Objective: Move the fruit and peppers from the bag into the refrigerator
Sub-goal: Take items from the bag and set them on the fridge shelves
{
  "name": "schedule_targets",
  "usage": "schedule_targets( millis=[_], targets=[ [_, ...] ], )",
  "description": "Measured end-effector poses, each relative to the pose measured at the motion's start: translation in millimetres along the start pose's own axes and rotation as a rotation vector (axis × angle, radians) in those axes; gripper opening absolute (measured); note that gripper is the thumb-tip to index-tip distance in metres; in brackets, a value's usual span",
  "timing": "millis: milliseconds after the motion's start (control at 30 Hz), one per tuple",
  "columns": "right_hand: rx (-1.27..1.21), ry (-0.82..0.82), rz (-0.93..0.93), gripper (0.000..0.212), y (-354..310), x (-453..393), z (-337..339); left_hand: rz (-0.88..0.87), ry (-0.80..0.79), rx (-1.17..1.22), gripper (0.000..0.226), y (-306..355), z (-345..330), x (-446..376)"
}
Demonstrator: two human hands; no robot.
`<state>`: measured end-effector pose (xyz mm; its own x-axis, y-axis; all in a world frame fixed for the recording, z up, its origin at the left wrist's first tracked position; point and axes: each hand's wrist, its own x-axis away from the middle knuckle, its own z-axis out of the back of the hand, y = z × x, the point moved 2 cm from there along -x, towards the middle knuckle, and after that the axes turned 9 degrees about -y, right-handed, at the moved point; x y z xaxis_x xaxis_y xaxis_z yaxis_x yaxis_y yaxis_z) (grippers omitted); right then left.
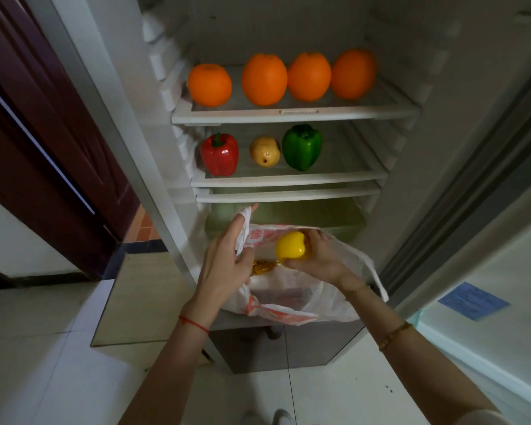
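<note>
My right hand [319,256] grips a yellow pepper [290,245] just above the mouth of a white plastic bag [288,302] with red print. My left hand [224,262] pinches the bag's left handle and holds it open. Something golden-brown [262,266] shows inside the bag. The refrigerator [288,115] stands open in front of me. Several oranges [264,79] line its upper shelf. On the middle shelf sit a red pepper [219,154], a yellow pear [265,151] and a green pepper [302,147].
The right half of the middle shelf [344,161] is bare. A greenish crisper drawer [319,216] lies behind the bag. The fridge door [488,286] hangs open on the right, with a blue sticker. A dark red room door [43,133] is on the left.
</note>
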<state>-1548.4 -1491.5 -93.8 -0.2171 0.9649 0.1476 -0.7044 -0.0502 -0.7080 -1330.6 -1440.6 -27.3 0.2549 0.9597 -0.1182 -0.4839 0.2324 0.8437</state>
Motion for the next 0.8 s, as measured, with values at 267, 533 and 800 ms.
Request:
schedule_targets(
  millis=[267, 533, 800],
  targets=[
    [-0.271, 0.225, 0.090, 0.068, -57, 22, 74, -0.020, -0.061, -0.001, 0.080, 17, -6, -27],
    [-0.195, 0.656, 0.251, 0.078, -100, 18, 171, 0.012, -0.078, 0.015, 0.077, 18, -12, -52],
    [-0.032, 0.807, 0.178, 0.075, -119, -14, 246, -0.001, -0.087, 0.032, 0.087, 17, -13, -61]
  ],
)
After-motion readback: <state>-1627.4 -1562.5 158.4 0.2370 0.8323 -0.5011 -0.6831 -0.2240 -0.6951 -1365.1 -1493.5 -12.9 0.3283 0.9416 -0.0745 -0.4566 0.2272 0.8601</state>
